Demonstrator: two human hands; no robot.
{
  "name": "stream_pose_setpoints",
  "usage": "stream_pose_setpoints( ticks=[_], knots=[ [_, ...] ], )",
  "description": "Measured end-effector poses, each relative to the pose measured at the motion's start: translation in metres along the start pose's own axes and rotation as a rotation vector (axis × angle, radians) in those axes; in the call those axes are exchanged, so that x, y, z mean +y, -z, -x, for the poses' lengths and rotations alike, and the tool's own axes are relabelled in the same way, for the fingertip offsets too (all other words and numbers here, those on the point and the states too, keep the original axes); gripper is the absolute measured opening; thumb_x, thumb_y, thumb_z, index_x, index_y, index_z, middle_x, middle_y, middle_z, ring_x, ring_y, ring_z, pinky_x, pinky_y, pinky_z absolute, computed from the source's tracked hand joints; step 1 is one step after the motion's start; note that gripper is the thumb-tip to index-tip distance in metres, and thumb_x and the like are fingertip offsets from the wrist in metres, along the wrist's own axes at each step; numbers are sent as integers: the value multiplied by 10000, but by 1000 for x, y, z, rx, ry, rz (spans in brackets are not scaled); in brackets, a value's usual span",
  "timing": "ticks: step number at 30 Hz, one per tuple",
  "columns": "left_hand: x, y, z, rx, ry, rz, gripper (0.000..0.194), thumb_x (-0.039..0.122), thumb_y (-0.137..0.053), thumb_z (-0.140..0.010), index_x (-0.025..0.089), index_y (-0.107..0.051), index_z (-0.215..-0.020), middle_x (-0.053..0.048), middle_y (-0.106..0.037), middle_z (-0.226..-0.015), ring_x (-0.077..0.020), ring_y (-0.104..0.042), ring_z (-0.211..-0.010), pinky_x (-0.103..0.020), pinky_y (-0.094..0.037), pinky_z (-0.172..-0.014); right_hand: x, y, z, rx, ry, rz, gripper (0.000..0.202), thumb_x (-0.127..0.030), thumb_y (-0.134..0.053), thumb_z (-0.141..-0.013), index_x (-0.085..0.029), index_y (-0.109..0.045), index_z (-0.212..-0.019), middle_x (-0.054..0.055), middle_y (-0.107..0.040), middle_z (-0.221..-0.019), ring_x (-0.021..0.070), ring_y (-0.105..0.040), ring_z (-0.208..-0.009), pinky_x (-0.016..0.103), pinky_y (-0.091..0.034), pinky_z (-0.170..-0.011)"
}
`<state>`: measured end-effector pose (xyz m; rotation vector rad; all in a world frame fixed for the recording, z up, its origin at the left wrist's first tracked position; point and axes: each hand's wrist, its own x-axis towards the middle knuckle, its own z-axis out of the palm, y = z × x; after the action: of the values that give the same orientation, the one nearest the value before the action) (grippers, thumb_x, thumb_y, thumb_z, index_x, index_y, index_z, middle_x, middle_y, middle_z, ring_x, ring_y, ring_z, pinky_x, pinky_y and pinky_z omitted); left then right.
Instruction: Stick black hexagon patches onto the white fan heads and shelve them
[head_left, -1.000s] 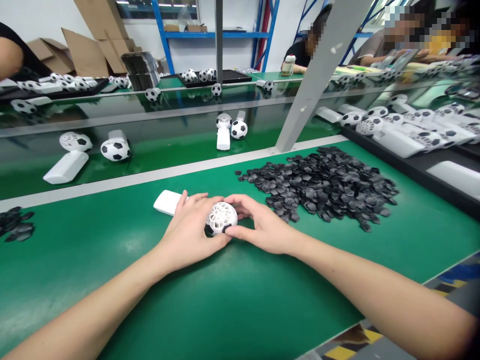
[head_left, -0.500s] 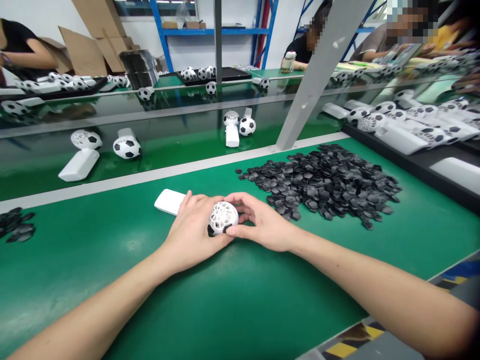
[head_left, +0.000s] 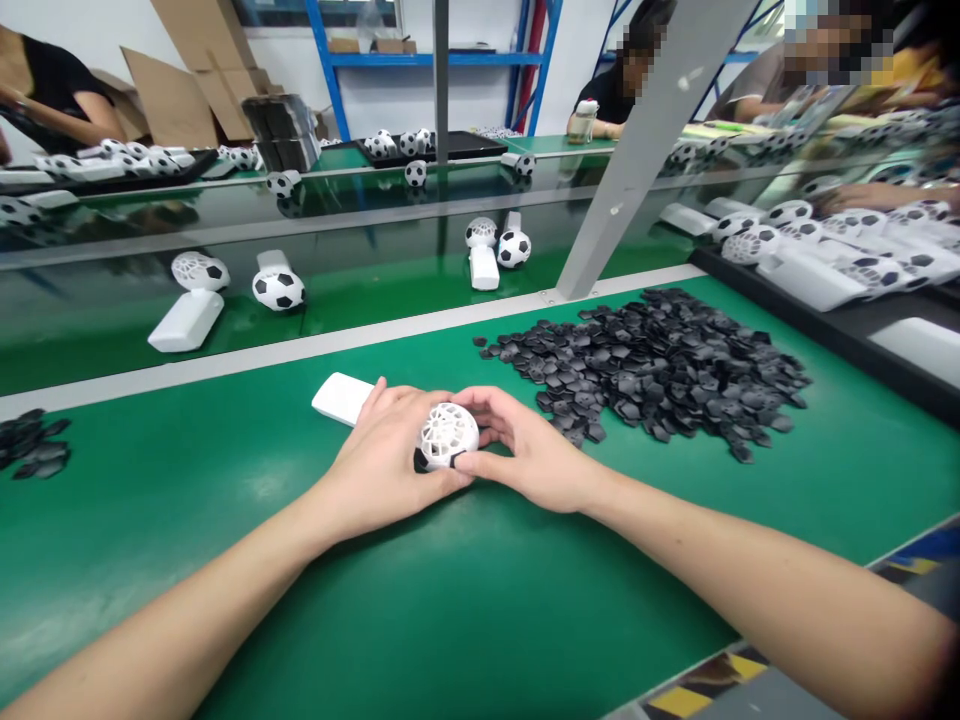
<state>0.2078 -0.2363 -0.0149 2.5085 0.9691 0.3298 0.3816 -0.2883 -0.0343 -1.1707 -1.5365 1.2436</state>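
Note:
Between my hands is a white soccer-ball handheld fan (head_left: 450, 432), its round grille turned up and black patches along its lower edge. My left hand (head_left: 386, 450) wraps round it from the left, over the place where head and handle meet. The white handle (head_left: 343, 398) sticks out beyond that hand, to the upper left. From the right, my right hand (head_left: 525, 450) curls its fingers behind the ball, with the thumb pressed at a black patch on the near side. The fan's underside is hidden. Nearest to the right hand lies a heap of black pentagon pieces (head_left: 652, 370).
Beyond the metal rail, a green conveyor belt (head_left: 375, 290) carries several similar fans. A slanted metal post (head_left: 645, 150) stands at its near edge. A black tray (head_left: 847, 330) of fans sits at right; a small black-piece pile (head_left: 34, 445) lies at left. Other people work across the belt.
The fans on the near belt have shifted to the right. Both hands keep almost the same grip on the fan. A co-worker's arm now reaches over the fans at the far right.

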Motion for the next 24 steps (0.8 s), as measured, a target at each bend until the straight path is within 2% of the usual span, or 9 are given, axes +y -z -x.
stream_pose_setpoints(
  ticks=[4,8,16,24],
  knots=[
    [-1,0,0,-3,-8,-8,558,474,-587,-705,214,-442,-1177,-69,-545,-1102,-254,-467,-1068,-553,-106,-1049,3,0,0,0,10,2,462,-194,-650,-733,-217,-432,-1140,61,-480,-1204,178,-510,-1035,347,-449,-851],
    [-1,0,-1,0,-11,-13,630,499,-625,-666,219,-429,-1195,-68,-535,-1128,-254,-452,-1090,-537,-102,-1060,6,-1,1,6,23,35,463,-221,-637,-749,-217,-421,-1159,67,-465,-1219,184,-498,-1041,347,-450,-841],
    [-4,5,-2,-64,-37,12,542,443,-590,-721,231,-431,-1194,-52,-532,-1159,-245,-428,-1114,-531,-71,-1068,4,-4,2,34,-18,77,451,-245,-627,-751,-208,-421,-1151,78,-464,-1213,195,-487,-1050,351,-450,-818],
    [-2,8,-4,-89,-12,50,521,437,-605,-715,227,-464,-1171,-38,-553,-1112,-235,-439,-1086,-512,-55,-1074,0,-5,2,61,-32,104,447,-237,-628,-737,-196,-429,-1135,81,-483,-1193,201,-487,-1052,335,-457,-769]
  ],
)
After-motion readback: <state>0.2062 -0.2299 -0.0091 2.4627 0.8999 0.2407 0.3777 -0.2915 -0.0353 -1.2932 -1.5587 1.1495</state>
